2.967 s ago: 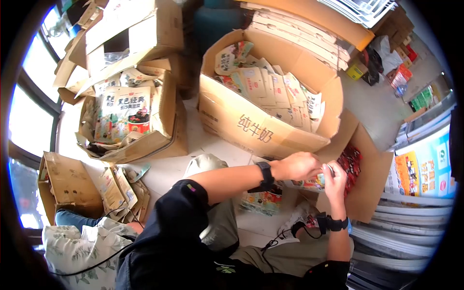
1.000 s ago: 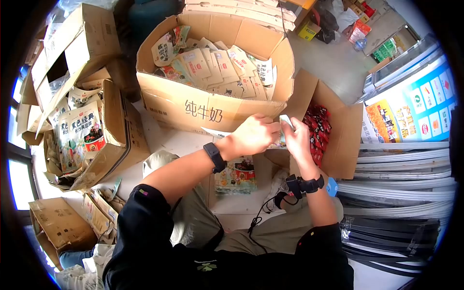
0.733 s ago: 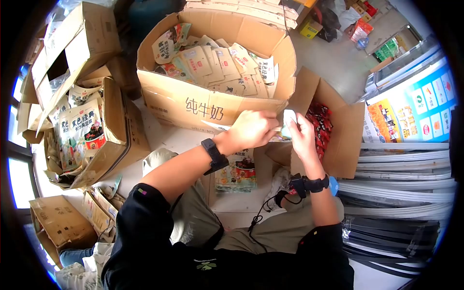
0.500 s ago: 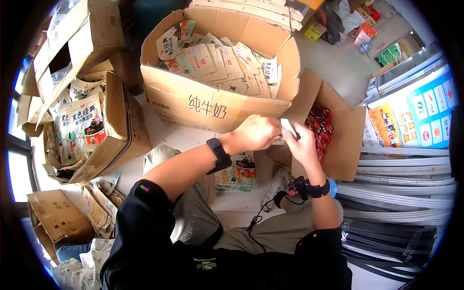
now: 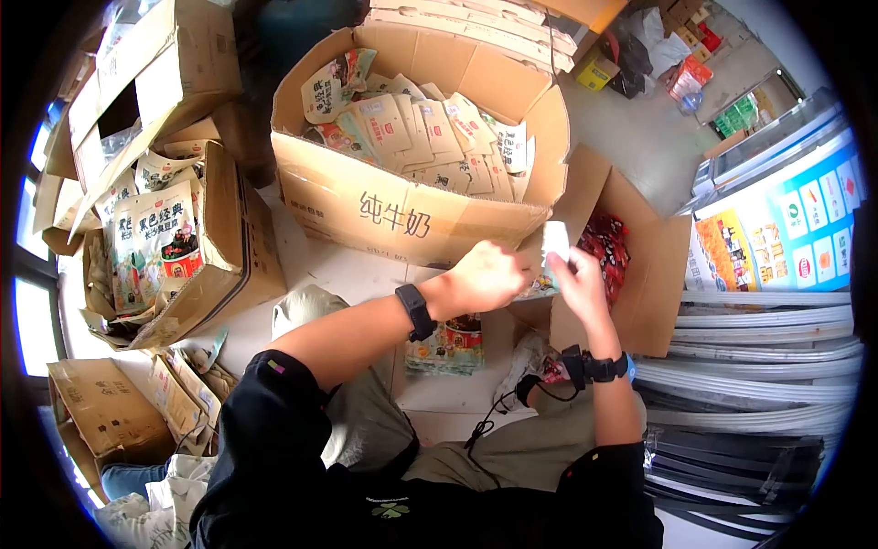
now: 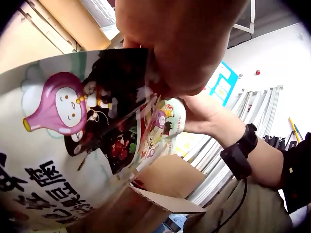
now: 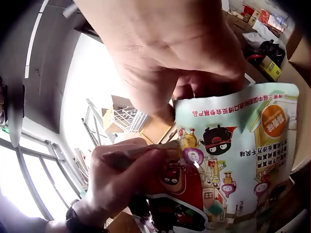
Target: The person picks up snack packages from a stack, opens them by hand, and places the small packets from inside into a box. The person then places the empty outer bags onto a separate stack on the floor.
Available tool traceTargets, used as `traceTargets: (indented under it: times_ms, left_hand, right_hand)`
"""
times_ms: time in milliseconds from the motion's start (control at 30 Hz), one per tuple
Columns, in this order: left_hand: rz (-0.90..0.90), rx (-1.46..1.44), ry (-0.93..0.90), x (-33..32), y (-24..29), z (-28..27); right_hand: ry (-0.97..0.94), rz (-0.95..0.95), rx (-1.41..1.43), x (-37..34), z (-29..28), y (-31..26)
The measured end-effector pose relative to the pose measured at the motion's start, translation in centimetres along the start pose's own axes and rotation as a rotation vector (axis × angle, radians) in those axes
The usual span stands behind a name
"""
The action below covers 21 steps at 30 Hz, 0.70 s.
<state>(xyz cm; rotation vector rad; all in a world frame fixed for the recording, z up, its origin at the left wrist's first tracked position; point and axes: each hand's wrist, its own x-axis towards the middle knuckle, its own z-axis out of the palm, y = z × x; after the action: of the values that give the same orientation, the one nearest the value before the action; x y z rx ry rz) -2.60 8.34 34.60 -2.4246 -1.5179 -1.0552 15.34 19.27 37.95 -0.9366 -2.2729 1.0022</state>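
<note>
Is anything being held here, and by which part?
Yes, a printed pouch: the left hand and right hand both pinch it by its edges, close together.

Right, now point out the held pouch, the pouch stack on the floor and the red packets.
Held pouch (image 7: pixel 243 160): right wrist view, on its printed face.
Pouch stack (image 5: pixel 444 352): head view, on the top pouch's printed side.
Red packets (image 5: pixel 605 245): head view, middle of the visible heap.

Here the left forearm (image 5: pixel 352 337) is stretching diagonally across the body, the left hand (image 5: pixel 487 276) curling its fingers down — and the right hand (image 5: pixel 580 282) is pinching, thumb extending, just beside it. The right forearm (image 5: pixel 615 412) is angling more steeply — both elbows bending.
</note>
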Motion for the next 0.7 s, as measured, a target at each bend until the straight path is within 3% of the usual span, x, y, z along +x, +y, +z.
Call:
traceTargets:
  times_ms: [100,133,200,367,467,633,700]
  left_hand:
    - [0.043,-0.001,0.077,0.0,-0.2,-0.3]
    - [0.025,-0.009,0.005,0.0,0.0,-0.6]
    - [0.045,-0.027,0.002,0.0,0.5,-0.7]
    - [0.161,0.031,0.11,0.7,1.2,-0.5]
    - [0.189,0.056,0.125,1.2,1.8,-1.7]
    - [0.203,0.062,0.144,1.0,1.9,-1.9]
    - [0.106,0.013,0.127,0.8,2.0,-2.2]
  right_hand:
    - [-0.049,-0.135,-0.109,-0.9,0.2,-1.4]
    - [-0.05,-0.137,-0.104,-0.9,0.3,-1.2]
    - [0.005,-0.036,-0.253,-0.7,-0.2,-0.4]
    - [0.041,-0.028,-0.136,0.2,-0.6,1.6]
    - [0.037,-0.02,-0.219,0.7,-1.3,0.7]
    - [-0.006,-0.064,-0.259,0.9,-1.9,-1.5]
    - [0.002,-0.091,-0.29,0.4,-2.0,-2.5]
